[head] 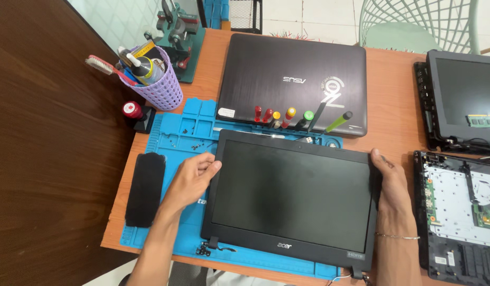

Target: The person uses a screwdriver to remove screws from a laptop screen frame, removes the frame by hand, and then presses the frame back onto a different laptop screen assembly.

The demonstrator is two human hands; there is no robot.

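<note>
A detached black laptop screen panel (pixel 292 196) lies face up on a blue work mat (pixel 173 143), hinges toward me. My left hand (pixel 192 177) touches the panel's left edge with fingers and thumb at its upper left corner. My right hand (pixel 389 182) grips the panel's right edge, thumb on the bezel. A thin bracelet sits on my right wrist. Small dark screws (pixel 194 144) lie scattered in the mat's trays above my left hand.
A closed dark laptop (pixel 295 74) lies behind the panel, several screwdrivers (pixel 290 117) standing along the mat's back. A purple basket of tools (pixel 160 82), a black pad (pixel 145 188), an open laptop base (pixel 457 206) and another screen (pixel 467 95) sit around. The table edge runs left.
</note>
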